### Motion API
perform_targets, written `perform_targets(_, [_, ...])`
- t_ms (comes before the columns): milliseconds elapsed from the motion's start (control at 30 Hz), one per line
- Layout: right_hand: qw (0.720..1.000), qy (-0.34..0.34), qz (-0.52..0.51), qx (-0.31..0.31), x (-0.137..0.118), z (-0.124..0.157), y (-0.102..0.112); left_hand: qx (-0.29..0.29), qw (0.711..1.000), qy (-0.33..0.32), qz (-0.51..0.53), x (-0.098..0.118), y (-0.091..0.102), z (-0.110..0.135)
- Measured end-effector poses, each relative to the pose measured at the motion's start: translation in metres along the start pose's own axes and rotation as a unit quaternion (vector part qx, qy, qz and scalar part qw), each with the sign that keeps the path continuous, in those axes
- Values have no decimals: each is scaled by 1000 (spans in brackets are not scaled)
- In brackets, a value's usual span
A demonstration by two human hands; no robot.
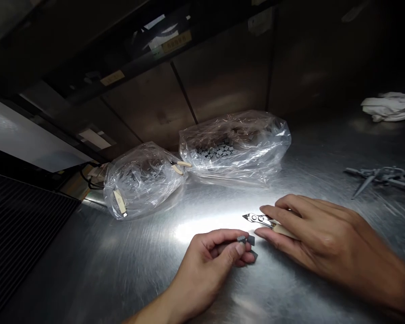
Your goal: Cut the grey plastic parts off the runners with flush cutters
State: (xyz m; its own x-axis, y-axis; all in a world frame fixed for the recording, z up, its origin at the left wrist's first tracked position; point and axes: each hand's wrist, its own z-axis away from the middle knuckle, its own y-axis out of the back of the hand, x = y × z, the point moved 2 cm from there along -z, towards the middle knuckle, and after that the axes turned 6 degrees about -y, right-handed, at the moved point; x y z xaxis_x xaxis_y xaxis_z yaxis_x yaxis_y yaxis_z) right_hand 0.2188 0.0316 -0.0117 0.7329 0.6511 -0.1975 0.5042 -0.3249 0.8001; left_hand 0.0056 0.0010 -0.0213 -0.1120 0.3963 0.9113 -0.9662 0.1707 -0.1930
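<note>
Between the thumb and fingers of my left hand are a few small grey plastic parts, held just above the metal table. My right hand is wrapped round a pair of side cutters with cream handles. The cutters' pointed jaws face left, above the grey parts and apart from them. My palm and fingers hide most of the handles.
Two clear plastic bags holding small grey pieces stand at the back of the metal table. A second cream-handled tool lies between them. At right are grey plastic sprues and a white cloth.
</note>
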Motion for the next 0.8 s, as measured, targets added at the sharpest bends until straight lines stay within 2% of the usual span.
perform_targets(400, [998, 26, -44, -20, -7, 3, -2, 56, 998, 35, -12, 4, 3, -4])
perform_targets(800, [997, 27, -58, -32, -11, 5, -5, 56, 998, 41, 6, 4, 3, -4])
